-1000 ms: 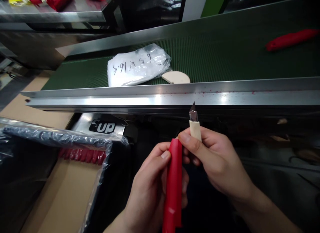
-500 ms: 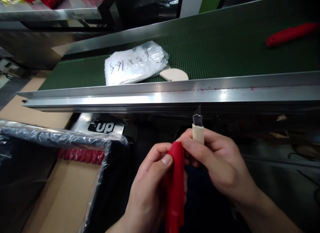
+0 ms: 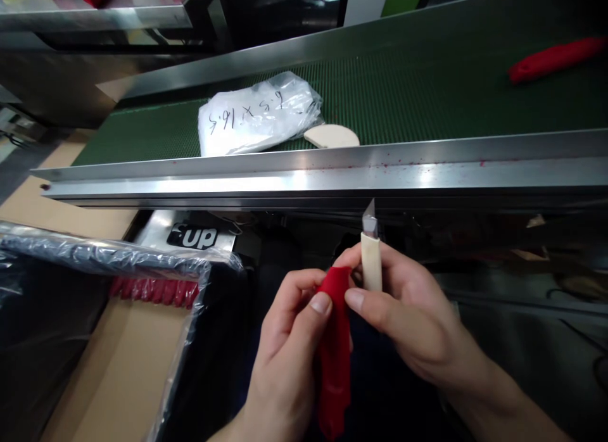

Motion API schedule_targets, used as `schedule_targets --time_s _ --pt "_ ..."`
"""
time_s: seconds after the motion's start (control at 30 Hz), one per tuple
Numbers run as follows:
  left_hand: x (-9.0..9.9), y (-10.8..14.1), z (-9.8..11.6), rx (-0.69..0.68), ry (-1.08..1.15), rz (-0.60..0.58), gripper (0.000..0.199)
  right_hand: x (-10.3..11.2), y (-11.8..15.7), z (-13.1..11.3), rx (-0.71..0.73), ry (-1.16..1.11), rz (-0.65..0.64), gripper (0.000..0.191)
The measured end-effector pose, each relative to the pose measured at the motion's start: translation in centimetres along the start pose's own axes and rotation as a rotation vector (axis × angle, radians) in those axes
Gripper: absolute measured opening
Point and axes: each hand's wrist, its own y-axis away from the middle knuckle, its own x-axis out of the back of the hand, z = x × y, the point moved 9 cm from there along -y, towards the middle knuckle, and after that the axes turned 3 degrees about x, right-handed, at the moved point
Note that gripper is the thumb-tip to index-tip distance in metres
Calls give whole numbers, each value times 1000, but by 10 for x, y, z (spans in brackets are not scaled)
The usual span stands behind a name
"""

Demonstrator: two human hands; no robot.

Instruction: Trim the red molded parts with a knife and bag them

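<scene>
My left hand (image 3: 289, 340) is closed around a long red plastic part (image 3: 335, 353), its thumb pressed on the upper end. In my right hand (image 3: 413, 315) is a utility knife (image 3: 371, 258) with a pale handle, its blade pointing up and away from the red part. The right thumb and fingers also touch the top end of the red part. What exactly the red part is cannot be made out. Another red part (image 3: 555, 59) of similar shape lies on the green conveyor belt (image 3: 418, 94) at the far right.
On the belt sit a plastic bag (image 3: 256, 116) with handwriting and a flat cream-coloured piece (image 3: 332, 136). A metal rail (image 3: 266, 179) edges the belt. At lower left, a plastic-lined carton (image 3: 128, 366) holds a row of wrapped red parts (image 3: 156, 291).
The red part has turned slightly in my hands, and its lower end has risen into view. My right thumb has slid a little down, and the knife has shifted slightly left.
</scene>
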Motion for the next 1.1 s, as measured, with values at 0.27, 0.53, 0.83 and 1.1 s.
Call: schedule_targets --time_s 0.27,0.53,0.83,1.1 --pt "1 2 -6 20 -5 -13 14 -1 0 4 29 -16 20 11" --pt "-7 6 -20 260 143 -114 21 -4 1 10 -35 -91 -14 9" --pt "-11 5 -26 318 243 -182 23 -10 3 16 -93 -173 -69 7" --pt "-2 0 -21 198 67 -85 23 -8 -3 18 -86 -105 -31 6"
